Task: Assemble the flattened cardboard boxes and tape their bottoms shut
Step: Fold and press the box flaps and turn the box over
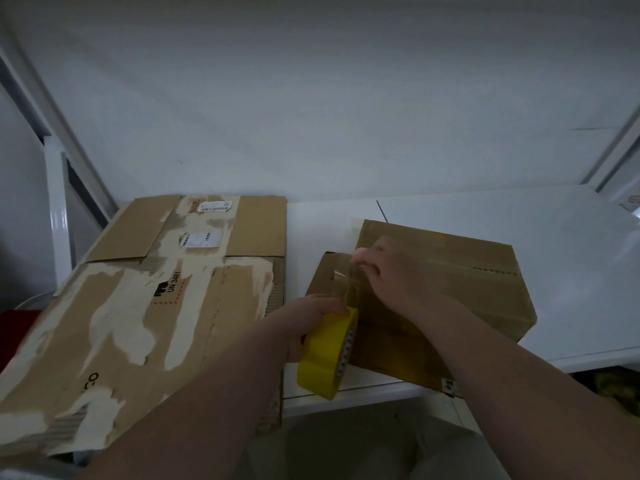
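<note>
An assembled cardboard box (pixel 460 282) lies on the white table (pixel 519 216), its flaps closed on top. My left hand (pixel 311 320) grips a yellow roll of tape (pixel 329 355) at the box's near left edge. A clear strip of tape (pixel 351 285) stretches from the roll up to my right hand (pixel 384 268), which pinches the strip's end over the box's top seam. Two flattened boxes lie to the left: a large torn one (pixel 138 334) in front and a smaller one (pixel 207 230) behind it.
A white wall (pixel 311 98) rises behind the table. A white frame (pixel 59 188) stands at the left, and a red object (pixel 17 334) sits at the left edge. Bare tabletop extends right of the box.
</note>
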### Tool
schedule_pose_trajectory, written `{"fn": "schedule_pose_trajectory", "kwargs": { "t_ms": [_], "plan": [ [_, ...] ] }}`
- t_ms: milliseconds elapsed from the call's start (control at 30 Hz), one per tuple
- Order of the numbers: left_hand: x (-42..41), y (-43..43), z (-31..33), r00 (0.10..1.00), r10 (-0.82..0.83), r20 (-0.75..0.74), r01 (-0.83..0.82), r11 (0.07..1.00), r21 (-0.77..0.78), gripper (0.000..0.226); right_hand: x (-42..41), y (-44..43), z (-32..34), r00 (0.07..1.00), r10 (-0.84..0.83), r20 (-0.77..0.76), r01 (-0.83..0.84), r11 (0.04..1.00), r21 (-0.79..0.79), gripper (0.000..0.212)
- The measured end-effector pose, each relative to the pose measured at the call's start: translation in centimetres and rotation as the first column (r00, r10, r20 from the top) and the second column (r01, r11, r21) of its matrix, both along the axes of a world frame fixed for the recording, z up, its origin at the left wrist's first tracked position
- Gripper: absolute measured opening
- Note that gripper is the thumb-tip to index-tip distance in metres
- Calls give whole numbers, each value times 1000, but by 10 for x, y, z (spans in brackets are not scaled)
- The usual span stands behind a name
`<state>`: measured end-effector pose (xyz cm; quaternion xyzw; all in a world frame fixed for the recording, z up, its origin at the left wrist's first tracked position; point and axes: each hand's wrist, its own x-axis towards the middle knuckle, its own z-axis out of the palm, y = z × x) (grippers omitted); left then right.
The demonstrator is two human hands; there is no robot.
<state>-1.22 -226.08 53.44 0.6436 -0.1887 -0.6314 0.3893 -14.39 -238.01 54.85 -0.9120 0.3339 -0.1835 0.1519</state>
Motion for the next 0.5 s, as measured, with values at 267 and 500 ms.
{"fn": "schedule_pose_trajectory", "kwargs": {
  "t_ms": [267,500],
  "plan": [
    [1,-1,6,994,-70,-78,75,995,58,38,8,2,-12,992,35,-120,-45,996,-78,49],
    [4,-4,10,991,-123,-58,128,987,98,23,7,1,-20,986,41,-162,-68,984,-165,56]
  ]
}}
